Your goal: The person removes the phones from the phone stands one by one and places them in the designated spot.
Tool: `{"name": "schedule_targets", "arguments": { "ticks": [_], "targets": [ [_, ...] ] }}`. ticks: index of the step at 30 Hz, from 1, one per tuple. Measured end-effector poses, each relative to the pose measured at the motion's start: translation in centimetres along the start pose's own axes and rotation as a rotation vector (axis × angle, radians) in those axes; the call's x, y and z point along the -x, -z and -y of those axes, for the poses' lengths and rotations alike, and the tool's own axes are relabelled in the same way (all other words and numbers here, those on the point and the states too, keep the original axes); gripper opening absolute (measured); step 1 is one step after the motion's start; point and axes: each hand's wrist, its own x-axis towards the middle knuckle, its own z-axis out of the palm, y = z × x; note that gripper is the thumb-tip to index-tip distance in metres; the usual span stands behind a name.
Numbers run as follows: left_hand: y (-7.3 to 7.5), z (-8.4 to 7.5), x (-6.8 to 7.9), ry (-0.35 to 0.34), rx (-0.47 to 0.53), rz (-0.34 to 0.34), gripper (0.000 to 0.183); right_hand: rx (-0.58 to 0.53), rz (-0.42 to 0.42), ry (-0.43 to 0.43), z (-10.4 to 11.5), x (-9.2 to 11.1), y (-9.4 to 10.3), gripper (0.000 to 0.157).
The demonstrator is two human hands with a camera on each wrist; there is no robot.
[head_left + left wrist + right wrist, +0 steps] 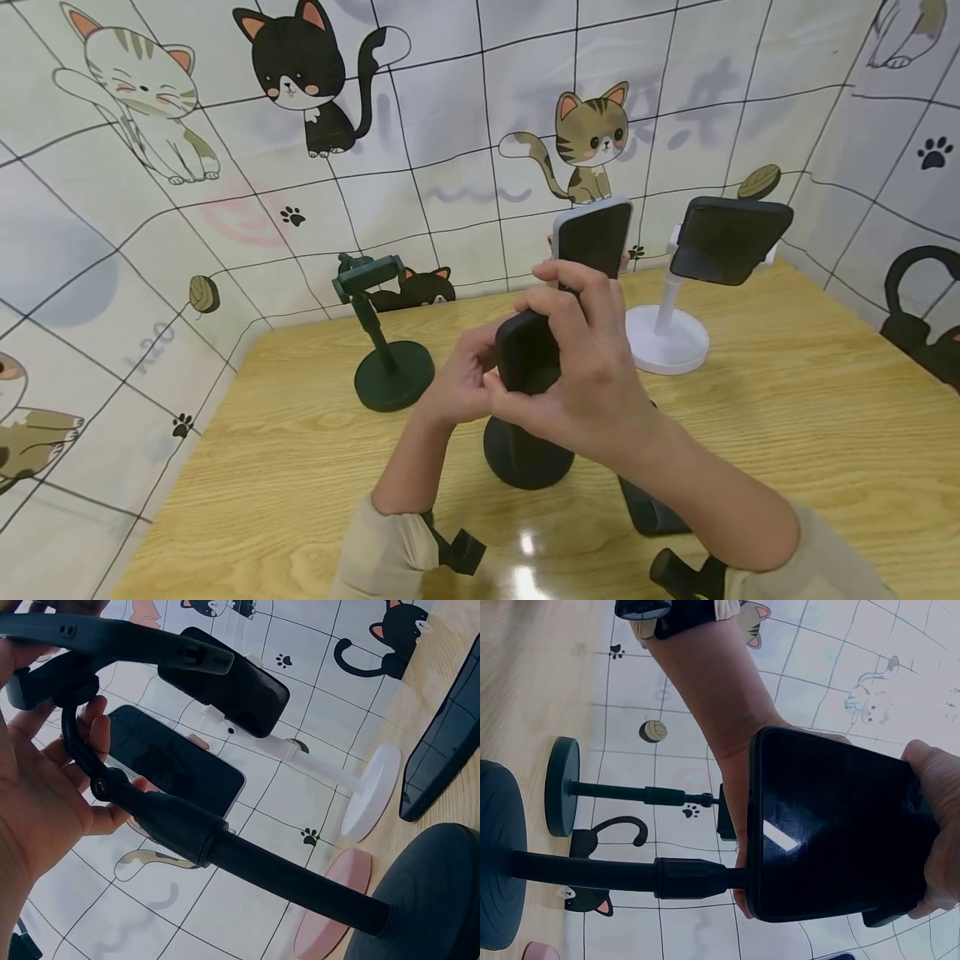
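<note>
A black smartphone (527, 357) sits at the top of a black phone stand (528, 462), its dark screen tilted up towards me. My right hand (592, 367) grips the phone by its edges, thumb on the near side and fingers on the far side. Behind the phone, my left hand (461, 379) has its fingers curled round the stand's holder, partly hidden in the head view. In the left wrist view, the stand's bent neck (79, 742) runs in front of that palm. The right wrist view shows the phone's screen (840, 832) lying across the holder.
A green phone stand (393, 375) stands at left, without a phone. At right, a white stand (667, 346) carries a phone (727, 242). Behind my hands, another phone (596, 237) is propped above a pink base (337, 900). One phone (652, 508) lies flat beneath my right forearm.
</note>
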Motion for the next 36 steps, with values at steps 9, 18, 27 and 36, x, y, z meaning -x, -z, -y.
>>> {"name": "schedule_targets", "arguments": {
  "ticks": [9, 18, 27, 36],
  "targets": [
    [-0.2, -0.8, -0.1, 0.053, -0.171, 0.021, 0.046, -0.084, 0.003, -0.045, -0.4, 0.1, 0.4, 0.053],
    [-0.5, -2.1, -0.3, 0.075, -0.413, 0.025, 0.026, -0.162, -0.050, -0.055, -0.4, -0.1, 0.5, 0.048],
    [-0.7, -2.3, -0.2, 0.067, -0.501, 0.015, 0.030, -0.160, -0.087, 0.007, -0.4, -0.1, 0.6, 0.049],
    [-0.7, -2.2, -0.3, 0.036, -0.472, 0.050, 0.040, -0.174, -0.114, 0.022, -0.2, 0.0, 0.7, 0.047]
  ]
}}
